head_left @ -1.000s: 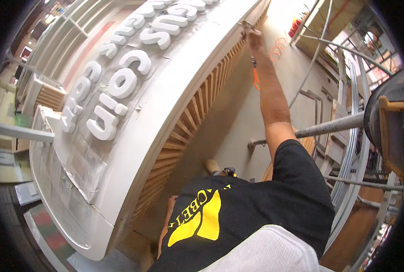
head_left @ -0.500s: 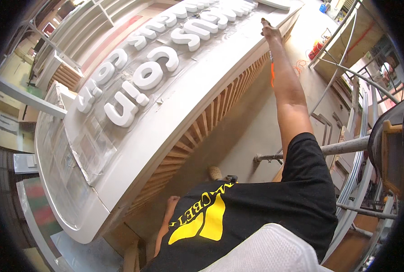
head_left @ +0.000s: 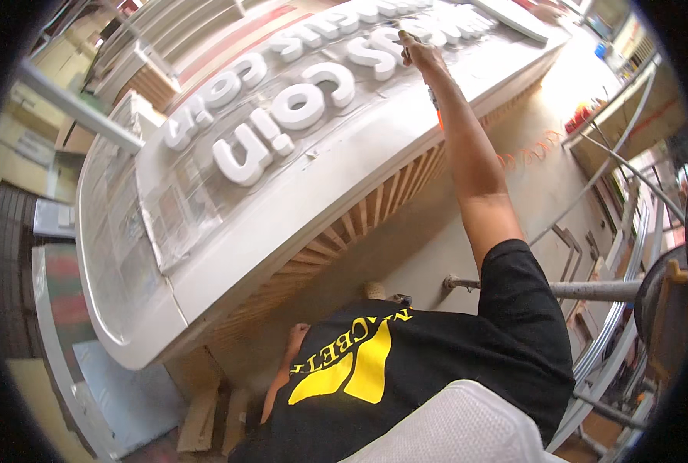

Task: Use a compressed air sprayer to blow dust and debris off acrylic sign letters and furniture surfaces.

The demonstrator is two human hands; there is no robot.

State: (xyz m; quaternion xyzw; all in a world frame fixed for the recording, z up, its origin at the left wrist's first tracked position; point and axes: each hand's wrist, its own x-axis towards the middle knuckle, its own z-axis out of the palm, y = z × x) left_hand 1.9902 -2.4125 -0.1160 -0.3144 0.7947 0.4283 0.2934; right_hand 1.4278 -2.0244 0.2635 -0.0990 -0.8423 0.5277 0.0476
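Observation:
My right arm reaches forward over a long white curved panel (head_left: 298, 201). My right hand (head_left: 421, 54) is closed around what looks like a spray gun, mostly hidden behind the fingers. A metallic part of it shows below the wrist, with an orange hose (head_left: 440, 118) hanging from it. Beneath and beside this hand lie thick white raised letters (head_left: 224, 158) in two rows, on a surface covered with clear film (head_left: 174, 208). Low at my side is my left hand (head_left: 298, 330), small and partly covered by my black shirt; its fingers cannot be made out.
Wooden slats (head_left: 336, 235) line the panel's underside. Metal pipes (head_left: 599, 290) and scaffolding stand at the right. Coiled orange hose (head_left: 533, 150) lies on the floor beyond my arm. A grey bar (head_left: 81, 108) reaches the panel's left end.
My right hand has moved left and slightly down in the picture, from the panel's far edge to over the letters. The whole view has shifted, with the panel now farther right.

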